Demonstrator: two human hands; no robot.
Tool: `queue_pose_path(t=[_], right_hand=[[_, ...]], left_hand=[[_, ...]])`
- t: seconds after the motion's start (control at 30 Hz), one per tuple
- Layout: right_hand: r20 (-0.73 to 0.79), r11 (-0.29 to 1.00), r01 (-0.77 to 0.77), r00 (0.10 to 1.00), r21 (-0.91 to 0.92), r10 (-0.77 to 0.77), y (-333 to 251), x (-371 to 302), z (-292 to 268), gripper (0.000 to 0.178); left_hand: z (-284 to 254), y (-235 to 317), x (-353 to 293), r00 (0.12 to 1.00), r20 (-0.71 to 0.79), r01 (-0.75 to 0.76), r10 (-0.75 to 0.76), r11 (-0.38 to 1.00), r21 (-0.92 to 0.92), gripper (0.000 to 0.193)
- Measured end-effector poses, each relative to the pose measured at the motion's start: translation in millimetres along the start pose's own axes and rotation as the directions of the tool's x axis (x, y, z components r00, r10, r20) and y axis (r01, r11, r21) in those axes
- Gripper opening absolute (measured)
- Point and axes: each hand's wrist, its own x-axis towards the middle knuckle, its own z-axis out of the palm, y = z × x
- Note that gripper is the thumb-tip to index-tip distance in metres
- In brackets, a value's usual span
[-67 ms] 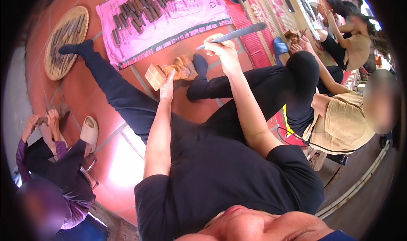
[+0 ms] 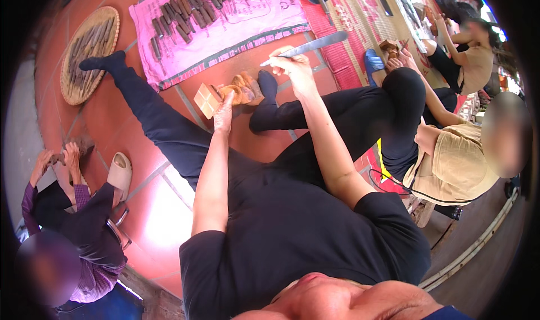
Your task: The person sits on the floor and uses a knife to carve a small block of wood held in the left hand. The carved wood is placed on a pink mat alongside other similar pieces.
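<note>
My left hand (image 2: pixel 223 115) is closed around a carved wooden figure (image 2: pixel 242 90) with a square, light-brown base (image 2: pixel 207 100) marked by a cross of lines. The figure lies sideways between my legs, its far end close to my right foot. Raised to the right of it, my right hand (image 2: pixel 293 68) pinches a long grey metal file (image 2: pixel 316 43) near its narrow pointed end. The file's wide rounded end points right and slightly away, and it is apart from the wood.
A pink cloth (image 2: pixel 242 30) ahead bears several wooden-handled carving tools (image 2: pixel 188 10). At the far left, a round woven tray (image 2: pixel 68 92) holds more tools. Co-workers sit left and right; one on the right holds a wooden carving (image 2: pixel 389 50). A blue slipper (image 2: pixel 372 61) lies on the mat.
The file's wide end has shifted slightly to the left in my right hand's grip. My left hand and the wooden figure stay almost still.
</note>
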Motion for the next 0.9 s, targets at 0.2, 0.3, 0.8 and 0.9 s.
queue_pose_path(t=[0.2, 0.3, 0.8, 0.9], right_hand=[[-0.128, 0.989, -0.087, 0.989, -0.119, 0.072, 84.2, 12.1, -11.0, 0.010], [-0.150, 0.985, -0.110, 0.985, -0.131, 0.090, 101.6, 16.3, -14.1, 0.007], [-0.230, 0.957, -0.212, 0.959, -0.198, 0.164, 119.6, 17.0, -19.9, 0.009], [-0.263, 0.971, -0.215, 0.948, -0.107, 0.181, 123.4, 18.9, -18.6, 0.010]], left_hand=[[11.7, 22.7, -10.8, 0.999, 0.013, -0.034, 0.034, 0.999, 0.001, 0.039], [10.1, 25.4, -9.6, 0.998, -0.013, -0.054, 0.054, 0.998, 0.020, 0.039], [9.1, 16.2, -5.2, 1.000, -0.004, -0.024, 0.024, 1.000, -0.011, 0.038], [6.6, 11.8, -3.0, 1.000, 0.004, -0.015, 0.015, 1.000, -0.027, 0.042]])
